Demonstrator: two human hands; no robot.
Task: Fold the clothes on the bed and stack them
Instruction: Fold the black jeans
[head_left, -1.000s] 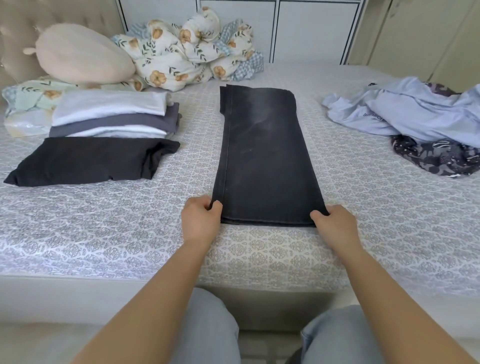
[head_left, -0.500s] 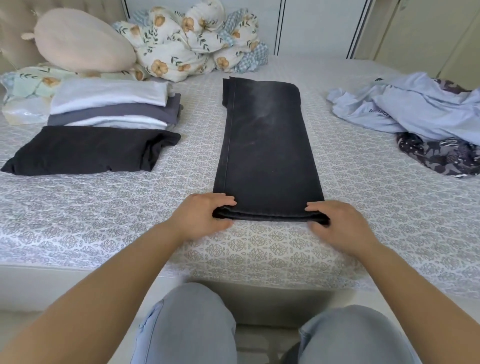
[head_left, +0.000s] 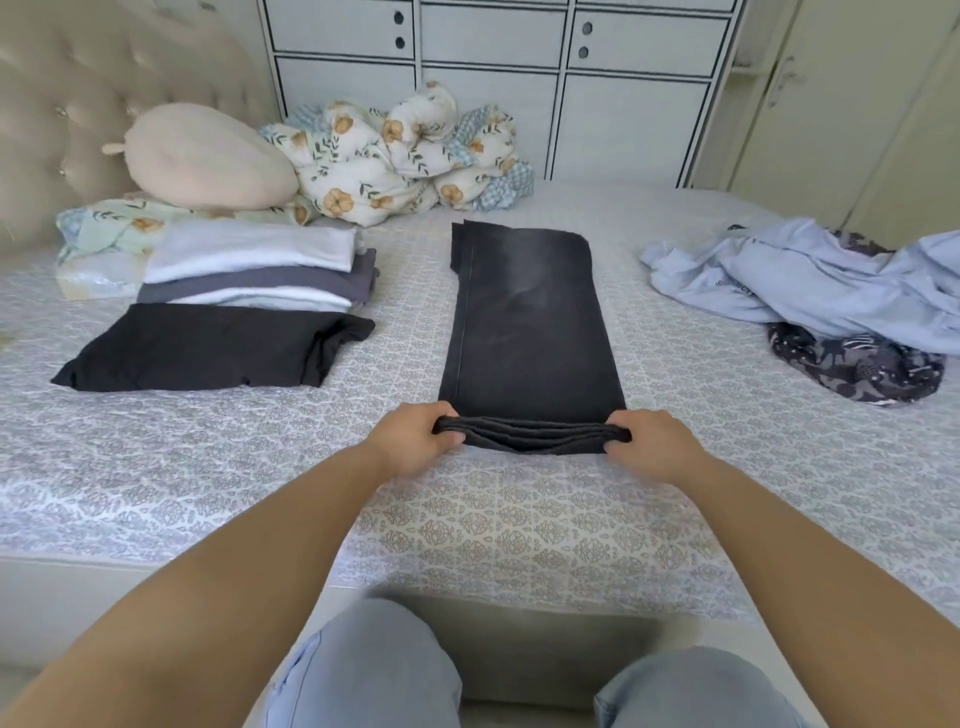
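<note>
Dark jeans lie lengthwise mid-bed, near hem now lifted off the sheet — flat a second ago. Left hand and right hand each pinch a hem corner — fold-over toward the far end looks next, then the folded stack on the left.

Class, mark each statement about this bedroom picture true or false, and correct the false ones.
1. Both hands grip the near end of the long dark grey jeans. True: left hand, right hand.
2. The folded black garment lies on top of the stack of folded white and grey clothes. False: it lies on the bed in front of the stack.
3. The crumpled light blue shirt is neatly folded. False: it lies in a heap.
4. A round cream cushion rests near the headboard. True.
</note>
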